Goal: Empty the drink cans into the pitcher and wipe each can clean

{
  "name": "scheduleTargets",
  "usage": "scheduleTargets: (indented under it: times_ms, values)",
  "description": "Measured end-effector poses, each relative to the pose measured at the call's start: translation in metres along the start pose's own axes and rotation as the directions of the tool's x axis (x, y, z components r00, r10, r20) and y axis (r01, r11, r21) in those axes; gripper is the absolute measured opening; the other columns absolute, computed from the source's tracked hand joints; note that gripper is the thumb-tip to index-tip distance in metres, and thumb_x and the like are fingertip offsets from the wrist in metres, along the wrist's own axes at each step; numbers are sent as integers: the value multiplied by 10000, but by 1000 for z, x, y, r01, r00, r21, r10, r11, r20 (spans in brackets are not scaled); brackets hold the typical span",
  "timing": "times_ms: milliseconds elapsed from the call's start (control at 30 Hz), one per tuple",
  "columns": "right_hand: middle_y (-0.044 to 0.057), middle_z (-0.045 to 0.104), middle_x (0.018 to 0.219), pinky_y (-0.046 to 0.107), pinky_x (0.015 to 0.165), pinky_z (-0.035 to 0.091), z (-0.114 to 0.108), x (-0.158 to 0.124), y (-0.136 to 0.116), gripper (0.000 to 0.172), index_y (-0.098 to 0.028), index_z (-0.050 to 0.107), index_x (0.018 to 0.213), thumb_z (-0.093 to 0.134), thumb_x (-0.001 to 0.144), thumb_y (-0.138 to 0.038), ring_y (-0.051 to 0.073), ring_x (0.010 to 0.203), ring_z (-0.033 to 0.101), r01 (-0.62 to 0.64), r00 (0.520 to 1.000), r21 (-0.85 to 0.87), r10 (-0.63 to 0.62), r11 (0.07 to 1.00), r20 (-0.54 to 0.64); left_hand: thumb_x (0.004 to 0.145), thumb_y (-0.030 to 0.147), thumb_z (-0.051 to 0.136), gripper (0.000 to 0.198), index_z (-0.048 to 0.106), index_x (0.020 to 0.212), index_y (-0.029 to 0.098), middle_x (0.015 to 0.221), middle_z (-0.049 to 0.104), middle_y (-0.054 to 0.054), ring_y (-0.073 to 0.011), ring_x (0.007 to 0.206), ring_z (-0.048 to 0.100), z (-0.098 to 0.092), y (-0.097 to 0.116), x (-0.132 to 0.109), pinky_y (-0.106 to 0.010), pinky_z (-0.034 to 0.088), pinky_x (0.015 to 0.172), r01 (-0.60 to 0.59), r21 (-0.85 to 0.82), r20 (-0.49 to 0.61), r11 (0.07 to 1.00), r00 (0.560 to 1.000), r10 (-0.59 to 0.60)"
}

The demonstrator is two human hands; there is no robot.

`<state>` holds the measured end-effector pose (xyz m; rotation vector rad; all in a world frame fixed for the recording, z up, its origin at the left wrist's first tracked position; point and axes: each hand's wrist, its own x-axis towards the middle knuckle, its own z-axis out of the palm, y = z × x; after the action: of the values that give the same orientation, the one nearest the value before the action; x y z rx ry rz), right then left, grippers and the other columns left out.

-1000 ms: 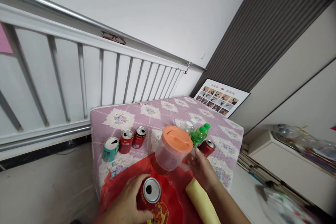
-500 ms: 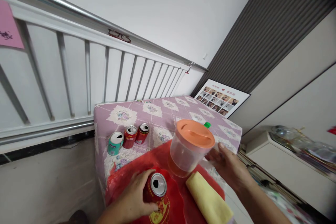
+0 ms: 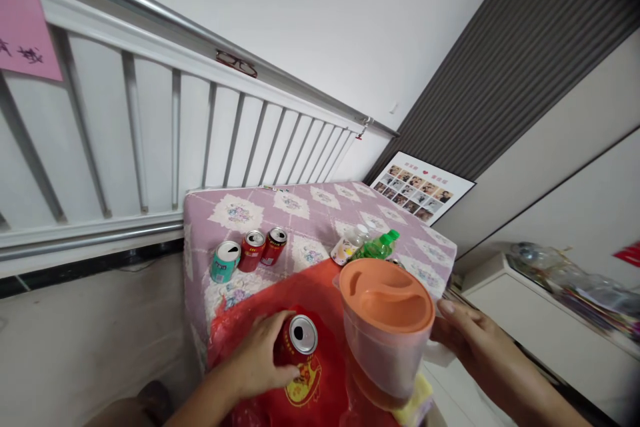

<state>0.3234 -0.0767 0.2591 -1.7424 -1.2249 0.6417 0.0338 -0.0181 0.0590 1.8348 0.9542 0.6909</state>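
The pitcher (image 3: 385,347), clear plastic with an orange lid (image 3: 386,293), is hanging at the near right corner of the table, just over a yellow cloth (image 3: 420,397) that is peeking out from under its base; whether the base is touching the cloth cannot be told. The right hand (image 3: 470,340) is gripping it from the right side, fingers curling closed around the pale handle and thumb lying on top. Just left of the pitcher, an opened red can (image 3: 299,341) is standing on a red plastic sheet (image 3: 300,293) that is covering the near end of the table. The left hand (image 3: 257,360) is clasping this can, fingers wrapping its left side and thumb pressing the front. Behind the pitcher, a green bottle (image 3: 376,248) and a clear bottle (image 3: 347,248) are lying close together on the purple patterned tablecloth (image 3: 300,203). Farther left, a teal can (image 3: 225,261) and two more red cans (image 3: 251,250) (image 3: 275,245) are standing in a tight row, well apart from the hands. A white railing (image 3: 150,120) is running along behind the table, with a pair of glasses (image 3: 236,63) resting on its top and a pink paper (image 3: 25,40) sticking to it at the far left. A photo board (image 3: 419,187) is leaning against the dark ribbed wall beyond the far corner.
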Motion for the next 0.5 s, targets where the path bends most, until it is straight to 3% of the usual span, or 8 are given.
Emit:
scheduleTargets:
  times_ms: [100,200,333,500]
  values:
    - [-10,445,480,287,470,355,0,-9,-5,505,-221,499,500,624,712,-662,147,482,408,-76,986,-62,84,995,142,647,294,731,755,457,1350,243,1392,522,-86,-309,1270,456,1,-1,-1,-456,353,1099,2,-5,-14,1000,1000,-2]
    - [-42,357,510,251,473,276,5,-16,-13,565,-206,451,511,579,724,-713,106,501,288,-71,973,-132,98,989,210,655,293,727,745,456,1347,245,1381,531,-80,-304,1259,464,2,-3,0,-451,360,1093,-16,-6,-25,1000,1000,15]
    - [-51,275,524,254,473,223,14,-22,-25,607,-208,387,492,555,706,-751,104,529,207,-29,969,-215,80,976,234,646,261,727,761,446,1353,253,1378,535,-70,-298,1261,463,1,-3,0,-446,353,1097,-47,-3,-37,999,998,47]
    - [-28,317,526,264,483,253,21,-26,-33,618,-211,411,480,536,671,-785,122,543,261,2,969,-325,78,946,234,650,279,734,731,471,1331,249,1359,550,-68,-297,1236,483,-1,-1,0,-440,368,1081,-61,-14,-36,998,998,61]
